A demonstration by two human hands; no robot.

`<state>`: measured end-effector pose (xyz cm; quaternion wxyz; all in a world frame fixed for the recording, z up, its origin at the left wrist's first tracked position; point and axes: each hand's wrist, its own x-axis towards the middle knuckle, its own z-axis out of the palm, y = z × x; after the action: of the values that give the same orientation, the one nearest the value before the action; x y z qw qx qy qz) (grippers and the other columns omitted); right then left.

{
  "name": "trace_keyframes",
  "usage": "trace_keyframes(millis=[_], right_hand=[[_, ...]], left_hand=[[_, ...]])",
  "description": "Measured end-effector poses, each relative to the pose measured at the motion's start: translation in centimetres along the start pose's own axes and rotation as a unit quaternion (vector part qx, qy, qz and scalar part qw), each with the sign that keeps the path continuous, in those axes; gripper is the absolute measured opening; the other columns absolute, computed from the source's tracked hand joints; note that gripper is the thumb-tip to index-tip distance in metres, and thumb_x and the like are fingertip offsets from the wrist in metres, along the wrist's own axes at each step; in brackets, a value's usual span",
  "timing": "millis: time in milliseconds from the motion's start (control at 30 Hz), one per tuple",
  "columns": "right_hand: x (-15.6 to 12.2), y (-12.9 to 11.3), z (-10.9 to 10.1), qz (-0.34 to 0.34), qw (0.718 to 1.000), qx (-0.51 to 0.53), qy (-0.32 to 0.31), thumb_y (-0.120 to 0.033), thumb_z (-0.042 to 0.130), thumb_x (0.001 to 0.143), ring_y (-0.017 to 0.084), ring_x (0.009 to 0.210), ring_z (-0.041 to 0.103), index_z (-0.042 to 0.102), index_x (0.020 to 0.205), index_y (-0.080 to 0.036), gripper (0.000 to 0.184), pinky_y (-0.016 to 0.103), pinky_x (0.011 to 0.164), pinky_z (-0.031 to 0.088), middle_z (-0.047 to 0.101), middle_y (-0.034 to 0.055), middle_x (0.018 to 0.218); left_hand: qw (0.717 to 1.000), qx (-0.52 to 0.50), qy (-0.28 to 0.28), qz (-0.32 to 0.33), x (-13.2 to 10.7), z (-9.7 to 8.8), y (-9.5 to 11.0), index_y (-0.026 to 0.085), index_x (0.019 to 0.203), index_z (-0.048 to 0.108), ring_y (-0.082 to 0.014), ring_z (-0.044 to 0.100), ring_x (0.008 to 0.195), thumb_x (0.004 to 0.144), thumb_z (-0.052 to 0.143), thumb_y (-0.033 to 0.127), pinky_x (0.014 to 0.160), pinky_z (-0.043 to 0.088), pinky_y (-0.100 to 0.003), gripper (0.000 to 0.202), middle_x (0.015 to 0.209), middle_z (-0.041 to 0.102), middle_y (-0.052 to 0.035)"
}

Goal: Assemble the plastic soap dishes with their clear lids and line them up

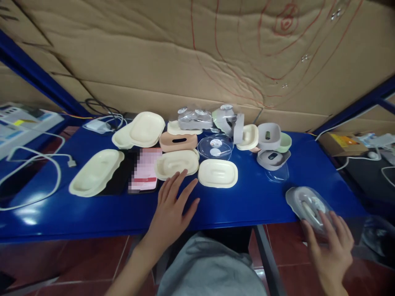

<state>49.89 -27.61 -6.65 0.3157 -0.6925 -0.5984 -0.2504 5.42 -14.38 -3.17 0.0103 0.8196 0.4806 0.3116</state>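
My left hand (174, 201) is open, fingers spread, palm down above the front of the blue table. Its fingertips are at the near edge of a cream oval tray (175, 163) with a raised middle; I cannot tell whether they touch it. A cream rectangular lid-like piece (217, 173) lies just right of those fingers. At the right front, my right hand (331, 242) has its thumb and fingers around the near end of a grey oval box with a clear lid (305, 205). That box overlaps the table's front edge, and the fingers hide part of it.
A phone (145, 170) and a long cream tray (96, 172) lie left. Behind are a peach box (178, 141), a clear lid (216, 146), grey boxes (269, 136) and cream pieces (147, 129). Cardboard (154, 53) backs the blue table (247, 207); white cables (58, 176) run left.
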Motion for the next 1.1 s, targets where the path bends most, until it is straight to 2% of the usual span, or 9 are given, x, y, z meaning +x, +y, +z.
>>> trace_keyframes(millis=[100, 233, 333, 500, 667, 800, 900, 1000, 1100], right_hand=[[2.1, 2.2, 1.6, 0.027, 0.999, -0.014, 0.022, -0.04, 0.079, 0.096, 0.046, 0.142, 0.058, 0.065, 0.151, -0.022, 0.06, 0.068, 0.118, 0.047, 0.063, 0.0165, 0.154], [6.0, 2.9, 4.0, 0.042, 0.998, -0.029, -0.026, -0.058, 0.062, 0.103, 0.05, 0.149, 0.05, 0.061, 0.154, -0.022, 0.063, 0.077, 0.117, 0.04, 0.054, 0.0198, 0.163], [9.1, 0.9, 5.4, 0.014, 0.998, -0.009, -0.062, -0.06, 0.056, 0.106, 0.049, 0.151, 0.047, 0.06, 0.155, -0.024, 0.061, 0.075, 0.117, 0.04, 0.048, 0.0201, 0.167], [13.4, -4.6, 8.2, -0.118, 0.984, 0.046, -0.127, -0.05, 0.058, 0.107, 0.039, 0.149, 0.052, 0.062, 0.15, -0.024, 0.05, 0.062, 0.122, 0.037, 0.058, 0.0152, 0.16], [15.9, -6.8, 10.1, -0.13, 0.974, 0.077, -0.169, -0.043, 0.051, 0.111, 0.032, 0.111, 0.074, 0.076, 0.12, -0.02, 0.036, 0.051, 0.104, 0.05, 0.081, 0.013, 0.118], [16.3, -6.9, 8.3, -0.075, 0.973, 0.168, -0.142, -0.051, 0.059, 0.107, 0.031, 0.106, 0.074, 0.077, 0.113, -0.022, 0.035, 0.049, 0.099, 0.055, 0.08, 0.0116, 0.114], [15.8, -7.3, 6.3, 0.024, 0.954, 0.267, -0.132, -0.053, 0.071, 0.099, 0.027, 0.097, 0.074, 0.077, 0.108, -0.024, 0.03, 0.042, 0.09, 0.058, 0.079, 0.0074, 0.106], [14.5, -8.4, 5.4, 0.155, 0.898, 0.396, -0.112, -0.051, 0.075, 0.096, 0.02, 0.079, 0.069, 0.073, 0.103, -0.025, 0.028, 0.035, 0.075, 0.058, 0.074, 0.0021, 0.089], [12.4, -10.2, 5.8, 0.209, 0.829, 0.498, -0.144, -0.052, 0.063, 0.104, 0.02, 0.079, 0.07, 0.068, 0.103, -0.026, 0.026, 0.036, 0.077, 0.061, 0.072, 0.0013, 0.087]], left_hand=[[0.998, 0.013, -0.033, 0.046, 1.2, 0.5, 0.2, 0.023, 0.154, 0.052, -0.0362, 0.042, 0.158, 0.108, 0.058, 0.022, 0.126, 0.039, -0.061, 0.046, 0.169, 0.046, -0.0155], [0.991, -0.01, -0.091, 0.1, 1.8, 1.2, 0.5, 0.023, 0.148, 0.059, -0.0315, 0.05, 0.152, 0.108, 0.052, 0.016, 0.129, 0.035, -0.061, 0.042, 0.161, 0.057, -0.0114], [0.993, -0.028, -0.077, 0.085, 1.5, 1.3, 0.4, 0.022, 0.136, 0.066, -0.0306, 0.058, 0.142, 0.107, 0.054, 0.015, 0.126, 0.039, -0.059, 0.032, 0.143, 0.069, -0.0107], [0.994, -0.049, -0.069, 0.075, 1.3, 1.0, 0.2, 0.022, 0.127, 0.068, -0.0281, 0.066, 0.123, 0.107, 0.058, 0.018, 0.113, 0.05, -0.051, 0.023, 0.123, 0.073, -0.0093], [0.994, -0.05, -0.07, 0.073, 1.3, 0.7, 0.2, 0.022, 0.131, 0.067, -0.0259, 0.069, 0.112, 0.109, 0.055, 0.016, 0.102, 0.054, -0.046, 0.026, 0.118, 0.073, -0.0086], [0.993, -0.058, -0.073, 0.069, 1.2, 0.8, 0.2, 0.021, 0.121, 0.07, -0.0246, 0.069, 0.107, 0.11, 0.053, 0.016, 0.099, 0.054, -0.045, 0.021, 0.113, 0.072, -0.0077], [0.993, -0.064, -0.067, 0.069, 1.2, 0.8, 0.2, 0.021, 0.123, 0.069, -0.0249, 0.068, 0.107, 0.11, 0.055, 0.016, 0.099, 0.053, -0.045, 0.02, 0.113, 0.072, -0.0078], [0.993, -0.081, -0.051, 0.063, 1.2, 0.6, 0.2, 0.021, 0.124, 0.068, -0.0246, 0.068, 0.107, 0.109, 0.056, 0.016, 0.098, 0.053, -0.043, 0.019, 0.115, 0.071, -0.0077], [0.992, -0.113, -0.019, 0.056, 1.1, 0.3, 0.2, 0.022, 0.124, 0.067, -0.0233, 0.068, 0.109, 0.108, 0.06, 0.015, 0.099, 0.054, -0.04, 0.02, 0.116, 0.071, -0.0074]])
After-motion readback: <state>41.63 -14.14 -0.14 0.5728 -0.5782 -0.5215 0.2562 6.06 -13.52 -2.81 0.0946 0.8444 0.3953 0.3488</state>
